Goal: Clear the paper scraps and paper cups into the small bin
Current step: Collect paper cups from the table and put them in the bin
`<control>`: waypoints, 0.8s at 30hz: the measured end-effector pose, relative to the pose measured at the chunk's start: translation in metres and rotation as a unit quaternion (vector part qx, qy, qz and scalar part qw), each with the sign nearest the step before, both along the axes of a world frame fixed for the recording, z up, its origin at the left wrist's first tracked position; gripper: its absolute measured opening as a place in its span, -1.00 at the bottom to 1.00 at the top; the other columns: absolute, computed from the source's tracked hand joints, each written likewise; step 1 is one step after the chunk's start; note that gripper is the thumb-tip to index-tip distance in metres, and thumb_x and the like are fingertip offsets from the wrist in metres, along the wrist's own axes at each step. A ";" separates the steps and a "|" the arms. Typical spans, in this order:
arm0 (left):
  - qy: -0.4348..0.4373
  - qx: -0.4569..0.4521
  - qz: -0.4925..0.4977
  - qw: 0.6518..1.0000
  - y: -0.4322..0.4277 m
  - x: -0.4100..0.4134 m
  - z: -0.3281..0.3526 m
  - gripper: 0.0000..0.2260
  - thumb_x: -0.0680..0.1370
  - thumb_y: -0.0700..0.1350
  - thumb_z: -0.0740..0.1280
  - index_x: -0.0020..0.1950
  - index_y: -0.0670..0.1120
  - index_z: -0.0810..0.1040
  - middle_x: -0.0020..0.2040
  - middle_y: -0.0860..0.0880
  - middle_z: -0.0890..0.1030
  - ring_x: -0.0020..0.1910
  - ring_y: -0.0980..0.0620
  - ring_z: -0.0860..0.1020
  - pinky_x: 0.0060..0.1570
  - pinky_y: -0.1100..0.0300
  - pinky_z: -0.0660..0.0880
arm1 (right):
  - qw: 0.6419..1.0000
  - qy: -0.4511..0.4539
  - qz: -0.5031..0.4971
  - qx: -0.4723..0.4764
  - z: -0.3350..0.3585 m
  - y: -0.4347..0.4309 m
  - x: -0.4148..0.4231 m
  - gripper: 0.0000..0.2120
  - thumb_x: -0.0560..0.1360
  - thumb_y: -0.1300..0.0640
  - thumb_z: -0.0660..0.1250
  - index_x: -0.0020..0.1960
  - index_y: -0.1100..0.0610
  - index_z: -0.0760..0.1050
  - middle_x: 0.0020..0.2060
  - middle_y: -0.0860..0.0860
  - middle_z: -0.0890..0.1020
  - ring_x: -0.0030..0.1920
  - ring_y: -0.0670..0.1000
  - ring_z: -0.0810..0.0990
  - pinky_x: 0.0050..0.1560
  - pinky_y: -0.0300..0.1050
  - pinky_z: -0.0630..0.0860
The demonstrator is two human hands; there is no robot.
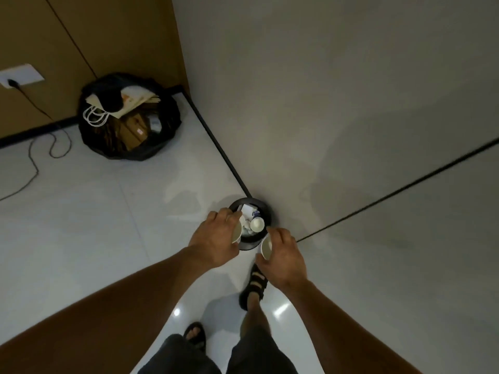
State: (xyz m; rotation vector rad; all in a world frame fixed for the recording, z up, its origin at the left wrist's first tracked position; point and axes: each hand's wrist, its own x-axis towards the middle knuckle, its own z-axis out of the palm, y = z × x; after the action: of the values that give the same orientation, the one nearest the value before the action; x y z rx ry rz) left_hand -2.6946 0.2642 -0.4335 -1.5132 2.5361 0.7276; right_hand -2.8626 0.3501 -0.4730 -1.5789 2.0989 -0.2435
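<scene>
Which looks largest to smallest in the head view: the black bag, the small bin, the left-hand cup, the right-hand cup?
1. black bag
2. small bin
3. left-hand cup and right-hand cup: alike, partly hidden, unranked.

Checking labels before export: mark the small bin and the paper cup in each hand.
small bin (260, 202), head view, far side of its black rim.
left cup (237, 232), head view, pale inside of its open mouth.
right cup (266, 248), head view, pale inside of its open mouth.

cup (256, 224) in small bin (266, 209) (by wall (351, 103)), bag (172, 118) behind-left
</scene>
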 end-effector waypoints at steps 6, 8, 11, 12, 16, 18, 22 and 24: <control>-0.008 0.020 0.035 0.999 -0.068 -0.037 -0.081 -0.41 0.47 -0.05 0.37 0.47 -0.09 0.30 0.31 -0.10 0.42 0.19 -0.12 0.43 0.11 0.13 0.48 | 0.999 -0.039 0.029 0.017 -0.085 -0.084 -0.045 -0.34 0.44 -0.07 0.44 0.44 0.08 0.28 0.32 0.07 0.44 0.30 0.07 0.44 0.15 -0.15 0.47; -0.008 0.036 0.042 0.998 -0.086 -0.048 -0.119 -0.41 0.46 -0.04 0.39 0.46 -0.08 0.30 0.32 -0.08 0.42 0.20 -0.09 0.43 0.11 0.16 0.47 | 0.999 -0.033 0.036 0.025 -0.121 -0.107 -0.060 -0.33 0.45 -0.09 0.44 0.45 0.10 0.29 0.33 0.08 0.44 0.30 0.08 0.45 0.15 -0.14 0.47; 0.020 0.063 0.067 0.996 -0.109 -0.061 -0.184 -0.40 0.44 -0.04 0.42 0.44 -0.04 0.28 0.32 -0.04 0.39 0.20 -0.04 0.40 0.08 0.21 0.43 | 0.998 -0.025 0.046 0.036 -0.180 -0.135 -0.077 -0.35 0.45 -0.10 0.44 0.43 0.10 0.30 0.31 0.08 0.45 0.24 0.06 0.48 0.05 -0.24 0.42; 0.027 0.069 0.066 0.995 -0.114 -0.063 -0.207 -0.40 0.44 -0.04 0.42 0.43 -0.04 0.28 0.32 -0.04 0.39 0.19 -0.04 0.40 0.06 0.22 0.43 | 0.998 -0.025 0.044 0.039 -0.200 -0.142 -0.081 -0.35 0.46 -0.10 0.44 0.43 0.10 0.30 0.30 0.08 0.45 0.23 0.05 0.49 0.03 -0.26 0.42; 0.037 0.075 0.051 0.995 -0.127 -0.072 -0.293 -0.42 0.45 -0.03 0.41 0.42 -0.06 0.30 0.32 -0.07 0.39 0.20 -0.06 0.40 0.05 0.23 0.43 | 0.998 -0.035 0.036 0.041 -0.281 -0.161 -0.083 -0.34 0.45 -0.04 0.45 0.44 0.12 0.29 0.28 0.10 0.45 0.19 0.06 0.49 -0.05 -0.23 0.46; 0.035 0.064 0.042 0.996 -0.135 -0.079 -0.333 -0.42 0.46 -0.02 0.39 0.44 -0.07 0.29 0.35 -0.09 0.36 0.23 -0.07 0.38 0.08 0.20 0.42 | 0.998 -0.036 0.034 0.034 -0.322 -0.168 -0.080 -0.33 0.43 -0.02 0.47 0.44 0.12 0.29 0.27 0.10 0.44 0.19 0.08 0.48 -0.06 -0.21 0.45; 0.025 0.071 0.068 0.995 -0.142 -0.082 -0.399 -0.36 0.44 -0.03 0.43 0.46 -0.07 0.26 0.39 -0.08 0.32 0.29 -0.10 0.32 0.17 0.12 0.39 | 0.997 -0.023 0.059 0.042 -0.393 -0.175 -0.075 -0.30 0.42 -0.03 0.47 0.45 0.13 0.29 0.30 0.12 0.43 0.24 0.12 0.47 0.07 -0.07 0.55; 0.015 0.073 0.054 0.996 -0.141 -0.081 -0.423 -0.35 0.44 -0.03 0.44 0.46 -0.07 0.25 0.39 -0.08 0.31 0.30 -0.11 0.32 0.19 0.10 0.40 | 0.996 -0.001 0.076 0.041 -0.415 -0.178 -0.076 -0.30 0.40 -0.02 0.50 0.44 0.17 0.31 0.29 0.15 0.45 0.23 0.15 0.49 0.07 0.02 0.58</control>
State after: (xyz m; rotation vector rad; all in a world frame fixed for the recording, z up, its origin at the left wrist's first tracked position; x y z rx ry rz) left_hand -2.7752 0.1228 -0.8562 -1.6104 2.3782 0.9335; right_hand -2.9382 0.1724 -0.8885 -1.6784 1.9506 -0.1043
